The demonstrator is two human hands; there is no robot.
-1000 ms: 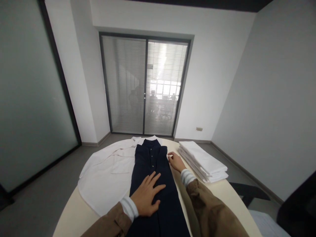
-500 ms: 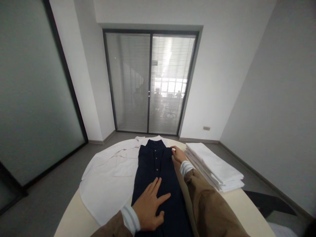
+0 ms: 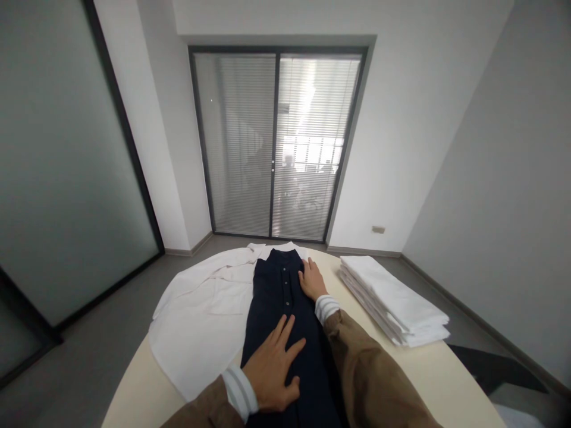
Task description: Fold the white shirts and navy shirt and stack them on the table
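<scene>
A navy buttoned shirt (image 3: 279,297) lies lengthwise in front of me, collar at the far end, its sides turned in to a narrow strip. My left hand (image 3: 272,368) rests flat on its lower front with the fingers spread. Near the collar, my right hand (image 3: 312,279) lies along the shirt's right edge, fingers stretched out and touching the cloth. A white shirt (image 3: 196,333) is spread out on the left, and part of it or another white cloth shows behind the navy collar.
On the right side of the cream round table (image 3: 428,380) stands a stack of folded white cloth (image 3: 388,297). Beyond the table are a glass door with blinds (image 3: 274,148) and pale walls. A frosted glass panel (image 3: 66,178) stands at the left.
My right hand has let go of the shirt's right shoulder edge and moved left onto the cloth, flattening. The right edge now lies further in. My left hand stays on the front.
</scene>
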